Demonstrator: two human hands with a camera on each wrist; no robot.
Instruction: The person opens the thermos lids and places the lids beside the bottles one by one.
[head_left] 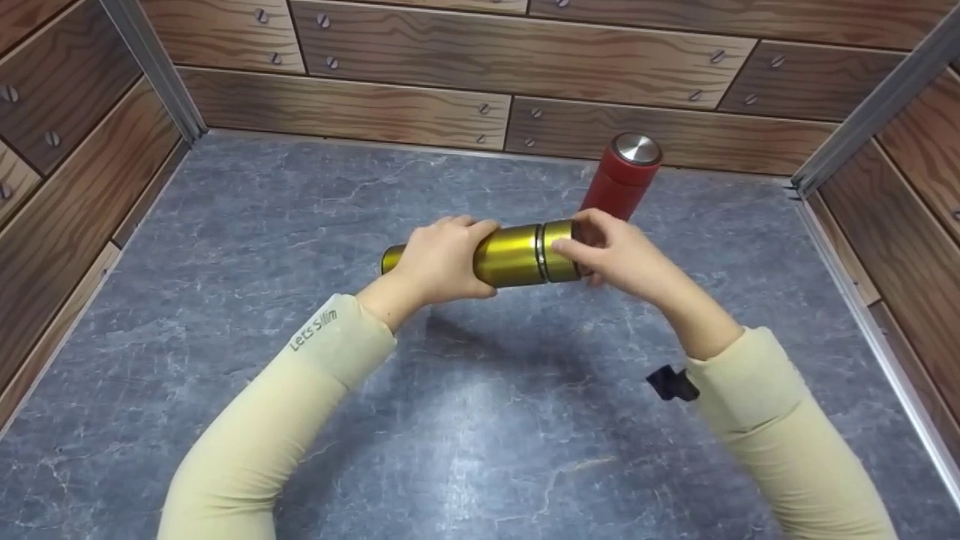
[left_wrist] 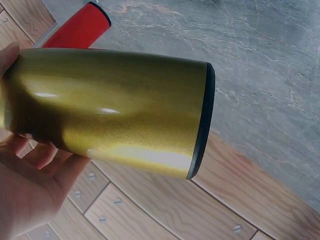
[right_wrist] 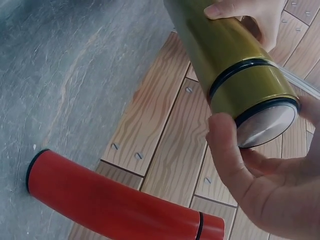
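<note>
A shiny yellow-gold thermos flask (head_left: 510, 255) is held sideways above the grey marbled surface, its lid end to the right. My left hand (head_left: 446, 259) grips it round the body, with the dark-rimmed base sticking out past the hand. Around the lid (right_wrist: 255, 90) curl the fingers and thumb of my right hand (head_left: 619, 251). In the right wrist view the lid's silver top (right_wrist: 267, 125) shows between those fingers, and a dark ring marks the seam between lid and body. The base rim (left_wrist: 202, 122) faces right in the left wrist view.
A red thermos flask (head_left: 619, 176) with a silver top stands upright behind my right hand, near the back wall. Wood-patterned walls (head_left: 405, 49) with metal corner strips enclose the marbled surface (head_left: 480, 420) at the back and sides. A small black piece (head_left: 673, 383) sits at my right cuff.
</note>
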